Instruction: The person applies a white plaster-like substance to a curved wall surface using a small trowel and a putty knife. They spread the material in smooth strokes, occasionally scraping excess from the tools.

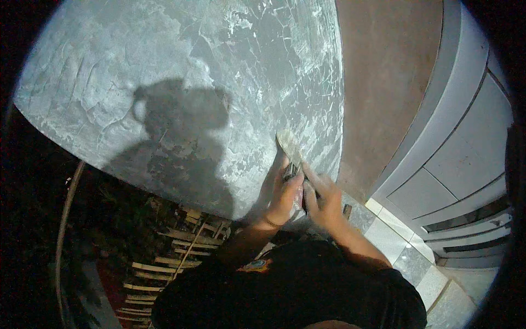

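Note:
A putty knife (289,145), its blade coated with pale plaster, points up and away in front of a patchy grey wall (219,55). My left hand (283,197) is closed around its handle near the dark neck. From the right, my right hand (327,204) meets it, the index finger stretched toward the base of the blade and the other fingers curled in at the handle. Both hands are smeared with whitish dust. Something pale shows low between the palms, too covered to name. Whether the blade touches the wall, I cannot tell.
Brown bare wall (389,82) borders the grey coat on the right. Beyond it stands a grey panelled door (455,159). Light tiles (386,238) lie below right. At lower left is a slatted bamboo fence (170,257) beside dark plants. My shadow falls across the grey wall.

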A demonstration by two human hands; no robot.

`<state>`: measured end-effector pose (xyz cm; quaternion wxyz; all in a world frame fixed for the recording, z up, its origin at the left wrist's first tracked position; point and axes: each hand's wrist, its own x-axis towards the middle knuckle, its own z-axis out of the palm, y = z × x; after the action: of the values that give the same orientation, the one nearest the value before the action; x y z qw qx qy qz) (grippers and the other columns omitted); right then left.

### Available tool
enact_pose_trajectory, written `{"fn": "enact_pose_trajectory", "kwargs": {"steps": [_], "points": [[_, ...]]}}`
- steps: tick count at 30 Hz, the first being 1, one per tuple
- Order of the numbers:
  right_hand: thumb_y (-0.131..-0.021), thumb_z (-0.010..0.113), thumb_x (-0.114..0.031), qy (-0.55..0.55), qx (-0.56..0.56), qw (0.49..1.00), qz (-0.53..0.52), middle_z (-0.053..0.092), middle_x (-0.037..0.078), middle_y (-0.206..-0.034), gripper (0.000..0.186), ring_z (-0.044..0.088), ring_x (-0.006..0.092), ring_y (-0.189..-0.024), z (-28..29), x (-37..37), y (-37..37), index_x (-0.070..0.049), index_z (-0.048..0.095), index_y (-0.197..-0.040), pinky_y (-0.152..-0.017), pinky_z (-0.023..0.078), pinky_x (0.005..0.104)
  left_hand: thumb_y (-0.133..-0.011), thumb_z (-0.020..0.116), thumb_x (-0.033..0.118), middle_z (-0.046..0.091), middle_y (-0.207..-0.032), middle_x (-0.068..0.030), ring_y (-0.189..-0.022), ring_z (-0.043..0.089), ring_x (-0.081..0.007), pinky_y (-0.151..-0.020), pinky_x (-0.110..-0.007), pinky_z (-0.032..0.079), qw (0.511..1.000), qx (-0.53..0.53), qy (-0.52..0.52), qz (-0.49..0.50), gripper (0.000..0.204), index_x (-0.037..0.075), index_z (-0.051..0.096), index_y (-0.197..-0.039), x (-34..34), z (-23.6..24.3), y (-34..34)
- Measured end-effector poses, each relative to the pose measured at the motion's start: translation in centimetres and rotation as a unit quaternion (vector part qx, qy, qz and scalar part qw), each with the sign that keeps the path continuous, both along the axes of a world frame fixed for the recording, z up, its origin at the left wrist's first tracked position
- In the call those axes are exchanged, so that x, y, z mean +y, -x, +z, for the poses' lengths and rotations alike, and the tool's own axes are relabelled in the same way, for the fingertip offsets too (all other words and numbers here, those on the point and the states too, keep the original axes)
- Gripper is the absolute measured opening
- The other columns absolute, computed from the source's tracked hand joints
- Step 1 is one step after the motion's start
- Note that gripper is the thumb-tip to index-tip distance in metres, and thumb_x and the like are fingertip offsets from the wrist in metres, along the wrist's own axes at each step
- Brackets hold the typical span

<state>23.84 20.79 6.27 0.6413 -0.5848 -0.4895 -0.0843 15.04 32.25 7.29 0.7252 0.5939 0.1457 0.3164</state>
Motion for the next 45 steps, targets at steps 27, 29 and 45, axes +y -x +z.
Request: {"fn": "enact_pose_trajectory", "kwargs": {"steps": [27, 29, 45], "points": [[-0.102, 0.065, -0.006, 0.091, 0.098, 0.991, -0.004, 0.077, 0.026, -0.107, 0.043, 0.075, 0.0303, -0.095, -0.2, -0.1, -0.4, -0.001, 0.067, -0.144, -0.088, 0.055, 0.0395, -0.100, 0.067, 0.022, 0.062, -0.129, -0.0056, -0.114, 0.058, -0.0121, -0.100, -0.031, 0.048, 0.995, 0.027, 0.093, 0.004, 0.074, 0.002, 0.037, -0.165, -0.5, 0.4, -0.8], [-0.103, 0.063, -0.006, 0.130, 0.112, 0.985, -0.001, 0.078, 0.025, -0.110, 0.041, 0.075, 0.0277, -0.096, 0.1, 0.2, -0.7, 0.000, 0.067, -0.144, -0.090, 0.055, 0.0383, -0.100, 0.066, 0.021, 0.062, -0.134, -0.0073, -0.119, 0.057, -0.0136, -0.105, -0.032, 0.047, 0.999, 0.033, 0.022, -0.019, 0.078, 0.001, 0.032, -0.167, 0.1, 0.7, -1.5], [-0.104, 0.063, -0.009, 0.075, 0.200, 0.977, -0.012, 0.070, 0.011, -0.082, 0.038, 0.062, 0.0117, -0.074, 0.0, -0.7, -2.1, 0.003, 0.069, -0.139, -0.071, 0.051, 0.0331, -0.101, 0.068, 0.021, 0.059, -0.122, -0.0026, -0.105, 0.054, -0.0107, -0.092, -0.031, 0.048, 0.995, -0.042, 0.079, -0.032, 0.068, 0.006, 0.042, -0.162, -0.4, -1.4, -4.6]]}}
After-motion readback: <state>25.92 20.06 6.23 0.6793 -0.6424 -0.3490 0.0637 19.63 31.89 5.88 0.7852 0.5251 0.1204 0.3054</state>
